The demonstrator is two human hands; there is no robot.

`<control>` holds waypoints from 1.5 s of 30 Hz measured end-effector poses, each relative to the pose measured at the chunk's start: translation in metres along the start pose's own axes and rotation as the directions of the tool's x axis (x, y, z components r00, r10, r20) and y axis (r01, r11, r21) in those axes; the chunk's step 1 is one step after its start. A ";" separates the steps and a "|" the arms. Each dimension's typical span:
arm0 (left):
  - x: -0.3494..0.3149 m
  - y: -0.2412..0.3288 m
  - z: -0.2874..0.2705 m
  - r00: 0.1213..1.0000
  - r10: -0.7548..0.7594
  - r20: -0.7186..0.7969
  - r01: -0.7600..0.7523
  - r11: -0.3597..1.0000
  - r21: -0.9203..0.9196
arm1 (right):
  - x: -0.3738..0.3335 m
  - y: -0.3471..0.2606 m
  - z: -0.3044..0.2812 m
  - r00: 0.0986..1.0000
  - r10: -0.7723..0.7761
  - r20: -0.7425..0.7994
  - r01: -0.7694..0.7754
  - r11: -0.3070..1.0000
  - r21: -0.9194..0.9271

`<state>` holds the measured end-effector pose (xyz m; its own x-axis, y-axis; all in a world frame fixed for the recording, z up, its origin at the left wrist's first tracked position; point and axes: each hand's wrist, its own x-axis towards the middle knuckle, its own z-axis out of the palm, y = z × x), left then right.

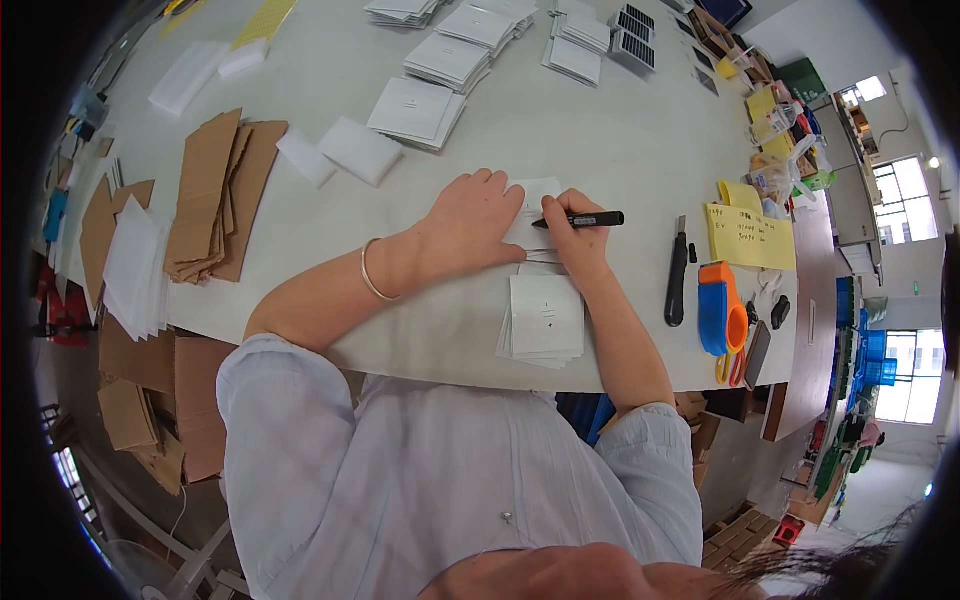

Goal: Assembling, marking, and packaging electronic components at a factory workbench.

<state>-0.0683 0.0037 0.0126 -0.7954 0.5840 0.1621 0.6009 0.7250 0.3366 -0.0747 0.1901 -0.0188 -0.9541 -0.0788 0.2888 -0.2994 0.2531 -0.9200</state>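
Observation:
My right hand (pixel 578 240) is closed around a black marker pen (pixel 597 219), its tip end over a white card (pixel 538 190) on the table. Flat on the same white cards lies my left hand (pixel 475 220), its fingers stretched forward and the thumb out to the side. A bangle circles that wrist. Between me and my hands sits a small stack of white cards (pixel 545 318) with a little marking on the top one. Part of the card under my hands is hidden by them.
Stacks of white cards (pixel 418 108) stand farther back. Cardboard pieces (pixel 215 200) and white foam sheets (pixel 360 150) lie left. On the right are a utility knife (pixel 677 275), an orange-and-blue tape dispenser (pixel 715 310) and yellow paper (pixel 755 238). The table edge runs close before me.

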 end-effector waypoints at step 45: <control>0.003 -0.001 -0.004 0.997 -0.027 0.076 0.027 1.000 0.000 | 0.005 0.000 -0.004 0.997 0.083 -0.005 -0.083 0.995 0.055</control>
<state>-0.0716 0.0035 0.0164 -0.8029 0.5905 0.0816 0.5792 0.7406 0.3407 -0.0795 0.1937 -0.0162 -0.9757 -0.0524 0.2127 -0.2190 0.2056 -0.9538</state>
